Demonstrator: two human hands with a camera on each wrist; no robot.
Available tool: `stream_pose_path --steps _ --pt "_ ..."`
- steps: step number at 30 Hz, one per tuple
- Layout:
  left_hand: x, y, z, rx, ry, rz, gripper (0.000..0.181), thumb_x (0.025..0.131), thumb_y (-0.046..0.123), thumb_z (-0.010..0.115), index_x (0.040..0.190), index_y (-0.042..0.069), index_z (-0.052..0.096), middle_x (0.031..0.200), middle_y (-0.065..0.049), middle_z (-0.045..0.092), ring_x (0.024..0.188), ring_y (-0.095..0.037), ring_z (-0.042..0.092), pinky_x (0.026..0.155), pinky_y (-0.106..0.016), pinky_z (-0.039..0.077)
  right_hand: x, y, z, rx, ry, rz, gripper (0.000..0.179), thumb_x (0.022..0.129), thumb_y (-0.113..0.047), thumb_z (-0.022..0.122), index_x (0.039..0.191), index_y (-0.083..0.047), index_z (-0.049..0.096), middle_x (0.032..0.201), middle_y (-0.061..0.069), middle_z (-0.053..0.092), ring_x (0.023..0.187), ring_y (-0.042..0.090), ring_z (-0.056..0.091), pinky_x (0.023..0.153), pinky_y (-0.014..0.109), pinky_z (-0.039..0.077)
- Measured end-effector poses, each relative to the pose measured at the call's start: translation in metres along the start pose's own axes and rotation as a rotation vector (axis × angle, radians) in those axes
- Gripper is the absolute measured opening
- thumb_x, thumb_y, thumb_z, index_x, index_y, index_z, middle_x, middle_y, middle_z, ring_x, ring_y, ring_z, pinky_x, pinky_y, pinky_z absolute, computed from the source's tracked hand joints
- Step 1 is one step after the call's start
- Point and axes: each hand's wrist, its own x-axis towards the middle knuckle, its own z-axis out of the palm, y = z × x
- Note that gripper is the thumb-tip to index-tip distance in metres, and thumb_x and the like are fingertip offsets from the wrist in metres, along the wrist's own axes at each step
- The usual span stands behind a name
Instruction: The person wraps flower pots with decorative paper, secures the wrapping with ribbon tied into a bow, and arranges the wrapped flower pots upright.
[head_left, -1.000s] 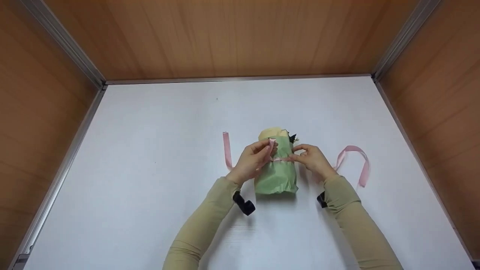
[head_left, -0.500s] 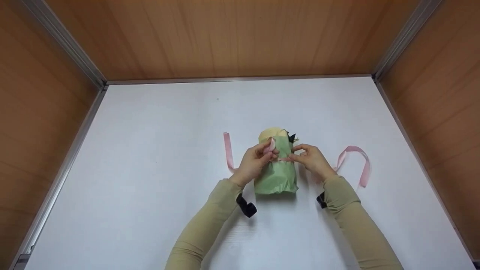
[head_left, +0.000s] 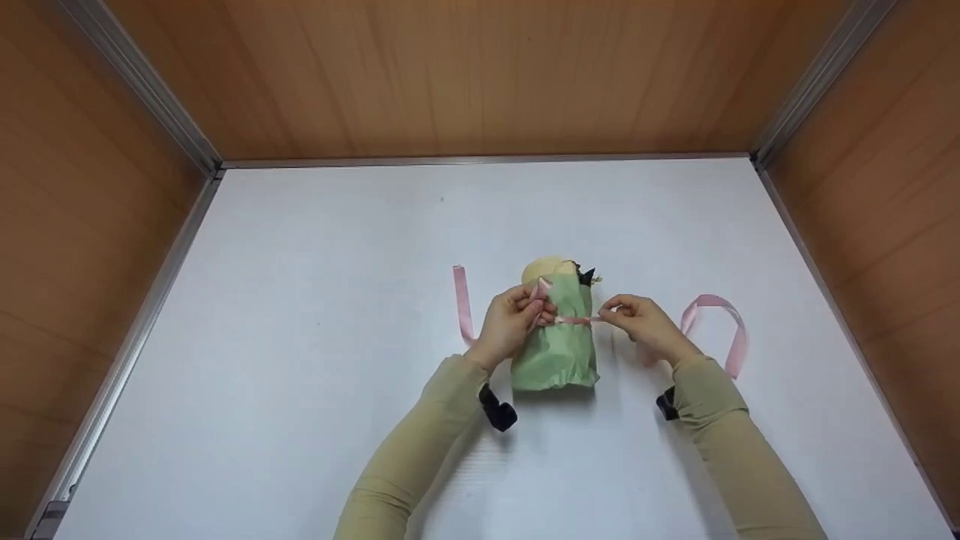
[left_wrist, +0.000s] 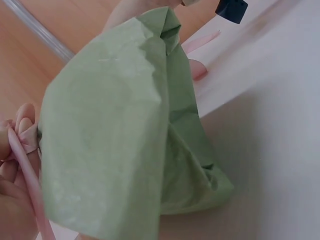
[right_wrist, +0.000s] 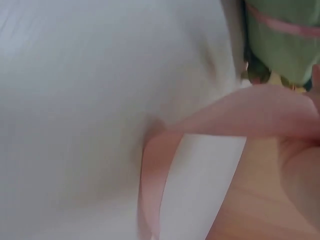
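Observation:
A bundle wrapped in pale green paper (head_left: pixel 556 364) lies on the table, with a cream-coloured layer (head_left: pixel 544 268) showing at its far end. Round its middle runs a pink ribbon (head_left: pixel 576 320). My left hand (head_left: pixel 504 324) pinches a folded piece of the ribbon over the bundle's left side. Just off the right side, my right hand (head_left: pixel 646 328) holds the ribbon's other part between thumb and fingertips, drawn out straight from the band. In the right wrist view that ribbon (right_wrist: pixel 240 112) trails from the fingers. The green paper (left_wrist: pixel 105 135) hides much of the left wrist view.
One ribbon tail (head_left: pixel 462 300) lies left of the bundle; another (head_left: pixel 739 341) curls on the white table (head_left: pixel 300 390) at right. Dark leaf-like bits (head_left: pixel 587 277) poke out at the bundle's far right. Wooden walls (head_left: pixel 480 82) enclose the back and sides.
My right hand has moved right, away from the bundle, pulling a short length of ribbon taut. My left hand stays at the bundle, its ribbon fold now smaller above the fingers.

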Motion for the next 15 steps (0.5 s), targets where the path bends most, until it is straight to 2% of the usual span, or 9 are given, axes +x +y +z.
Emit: stream_pose_path --steps 6,9,13,15 --pt "0.002 -0.004 0.006 -0.027 -0.019 0.001 0.014 0.093 -0.009 0.047 0.103 -0.018 0.053 0.078 -0.004 0.066 0.07 -0.007 0.063 0.069 -0.02 0.054 -0.024 0.017 -0.038 0.072 -0.095 0.048 0.023 0.094 -0.026 0.059 0.099 -0.003 0.062 0.067 -0.005 0.043 0.06 0.009 0.04 0.054 0.023 0.036" --pt "0.003 -0.005 0.009 -0.024 -0.019 0.003 0.015 0.093 -0.009 0.047 0.103 -0.018 0.053 0.078 -0.004 0.066 0.069 -0.007 0.063 0.069 -0.019 0.054 -0.036 0.025 -0.056 0.097 -0.122 0.054 0.021 0.093 -0.024 0.06 0.097 -0.004 0.062 0.07 -0.005 0.047 0.059 0.009 0.043 0.055 0.025 0.039" --pt "0.003 -0.003 0.013 -0.006 -0.035 0.007 0.017 0.093 -0.007 0.049 0.104 -0.019 0.055 0.081 -0.008 0.067 0.071 -0.007 0.063 0.071 -0.021 0.054 -0.049 0.028 -0.075 0.06 -0.096 0.053 0.023 0.093 -0.025 0.061 0.098 -0.003 0.063 0.082 -0.006 0.054 0.065 0.01 0.053 0.07 0.026 0.044" --pt "0.003 -0.002 0.014 0.011 -0.044 0.011 0.019 0.093 -0.006 0.051 0.105 -0.019 0.057 0.083 -0.011 0.068 0.072 -0.007 0.063 0.072 -0.022 0.055 -0.052 0.026 -0.08 0.049 -0.085 0.045 0.02 0.093 -0.026 0.06 0.097 -0.006 0.064 0.085 -0.006 0.053 0.072 0.01 0.054 0.077 0.026 0.043"
